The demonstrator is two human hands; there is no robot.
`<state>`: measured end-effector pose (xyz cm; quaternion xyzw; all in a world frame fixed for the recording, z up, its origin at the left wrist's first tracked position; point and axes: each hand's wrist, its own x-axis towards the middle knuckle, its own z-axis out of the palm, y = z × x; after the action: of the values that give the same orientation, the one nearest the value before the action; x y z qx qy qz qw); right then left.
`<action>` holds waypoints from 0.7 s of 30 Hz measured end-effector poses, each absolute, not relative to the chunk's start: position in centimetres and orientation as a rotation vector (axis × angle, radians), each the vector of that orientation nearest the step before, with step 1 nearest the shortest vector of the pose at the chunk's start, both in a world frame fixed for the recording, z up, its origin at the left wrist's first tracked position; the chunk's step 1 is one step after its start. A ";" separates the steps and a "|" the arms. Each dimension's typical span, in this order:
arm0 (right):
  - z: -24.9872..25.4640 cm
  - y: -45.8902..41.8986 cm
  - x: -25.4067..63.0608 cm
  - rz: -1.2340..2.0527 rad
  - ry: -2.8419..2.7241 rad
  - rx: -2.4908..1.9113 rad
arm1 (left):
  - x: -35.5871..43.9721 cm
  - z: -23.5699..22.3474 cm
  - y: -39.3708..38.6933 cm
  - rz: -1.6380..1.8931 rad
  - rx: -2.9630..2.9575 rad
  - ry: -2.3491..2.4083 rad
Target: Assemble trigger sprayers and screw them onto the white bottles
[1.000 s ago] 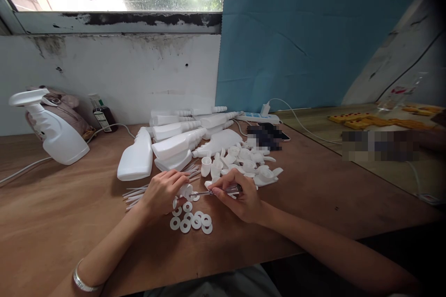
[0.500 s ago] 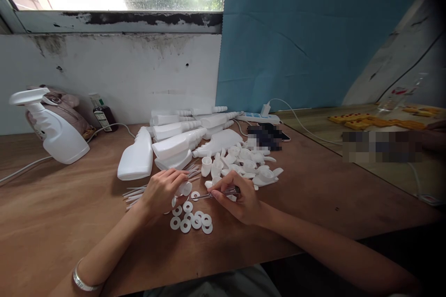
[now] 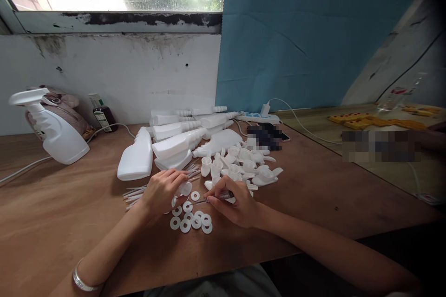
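My left hand (image 3: pixel 162 193) is closed around a white plastic spray trigger head (image 3: pixel 186 189), whose round opening faces right; much of it is hidden by the fingers. Between the thumb and fingers of my right hand (image 3: pixel 237 202) is a small screwdriver (image 3: pixel 200 202), its thin shaft pointing left and its dark handle end showing at the back. The tip lies beside a flat white ring washer (image 3: pixel 187 207); whether they touch I cannot tell. Several more white washers (image 3: pixel 185 225) lie loose and overlapping on the table below my hands. One washer (image 3: pixel 195 196) lies apart, nearer the trigger heads.
White trigger heads (image 3: pixel 266 175) are piled beyond my right hand. Behind them lie white bottles (image 3: pixel 177 144). Thin white tubes (image 3: pixel 134 195) lie left of my left hand. A spray bottle (image 3: pixel 66 139) stands at left, a phone (image 3: pixel 285 138) lies at right on the brown table (image 3: pixel 87 213).
My right hand has shifted slightly left and down. The screwdriver's tip has moved from the apart washer to the one just below it. My left hand has stayed put.
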<state>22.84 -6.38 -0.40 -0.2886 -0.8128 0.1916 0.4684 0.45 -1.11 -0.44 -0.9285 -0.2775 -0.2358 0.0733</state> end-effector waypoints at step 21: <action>-0.8 -6.2 22.9 0.302 -2.013 -0.670 | 0.5 -0.5 -1.1 -0.725 -2.790 -0.813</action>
<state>22.88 -6.21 -0.82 -0.2745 -0.8246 0.1238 0.4789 0.51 -1.08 -0.52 -0.9290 -0.2709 -0.2415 0.0731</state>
